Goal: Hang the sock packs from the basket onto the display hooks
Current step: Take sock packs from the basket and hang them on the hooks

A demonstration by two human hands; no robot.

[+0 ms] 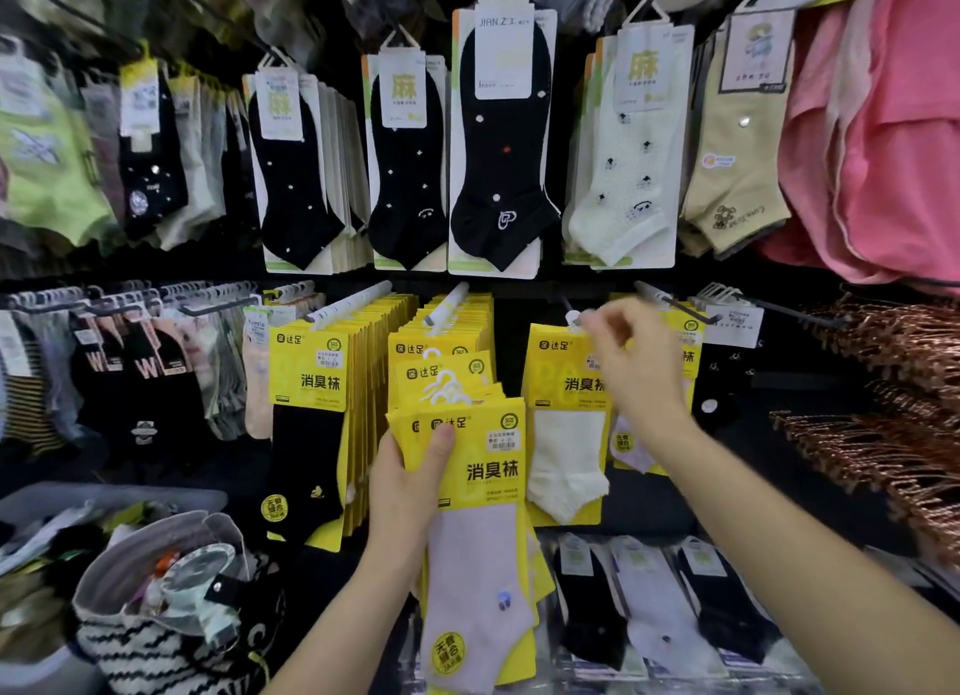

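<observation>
My left hand (410,479) grips a stack of yellow sock packs (478,528) with pale lilac socks, white hanger tabs fanned at its top. My right hand (631,362), blurred, pinches the top of a yellow pack with a white sock (566,424) at the tip of a black display hook (563,302). Whether that pack's tab is on the hook is hard to tell. Further full hooks of yellow packs with black socks (311,398) hang left of it, and another row (441,325) behind the held stack.
Upper hooks carry black, white and beige ankle socks (498,138). Pink garments (883,149) hang at the right, copper-coloured hangers (893,382) below them. A grey basket edge (104,497) and a striped bag (156,616) sit at lower left. Flat sock packs (660,606) lie below.
</observation>
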